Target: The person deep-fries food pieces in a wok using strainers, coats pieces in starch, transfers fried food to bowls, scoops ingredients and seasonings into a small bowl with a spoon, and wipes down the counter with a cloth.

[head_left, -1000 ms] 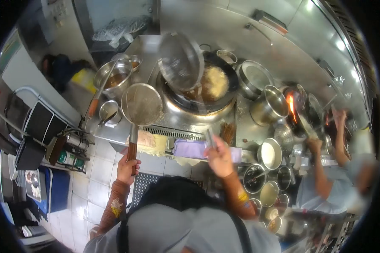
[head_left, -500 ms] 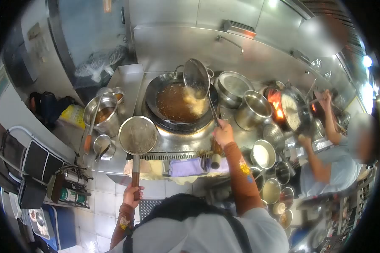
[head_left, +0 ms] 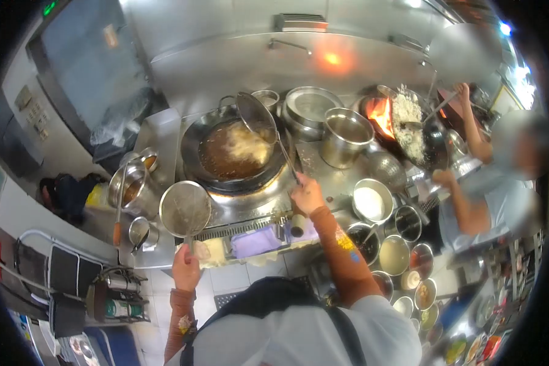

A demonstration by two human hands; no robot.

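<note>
My right hand (head_left: pixel 308 194) is closed around the handle of a large, dark, long-handled skimmer (head_left: pixel 255 114), whose bowl hangs tilted over the right rear of a black wok (head_left: pixel 192 139). Brown bubbling oil (head_left: pixel 216 160) fills the wok, and pale yellow frying food (head_left: pixel 244 149) lies in it, below the bowl. My left hand (head_left: pixel 186 267) grips the handle of a round fine-mesh strainer (head_left: pixel 185 208). This strainer is held face up near the counter's front edge, left of the wok; its wooden grip is mostly hidden by the hand.
Steel pots (head_left: pixel 348 137) stand right of the wok, and a pot with a ladle (head_left: pixel 128 189) to its left. Folded cloths (head_left: pixel 253 242) line the front edge. At right, a co-worker's hand (head_left: pixel 462 91) works a wok of rice (head_left: pixel 409 116) beside open flame (head_left: pixel 381 116).
The view has shifted. The skimmer's bowl sits further left over the wok, and the pale food has spread toward the oil's middle. My left hand appears nearer the strainer's mesh. The co-worker's rice has risen.
</note>
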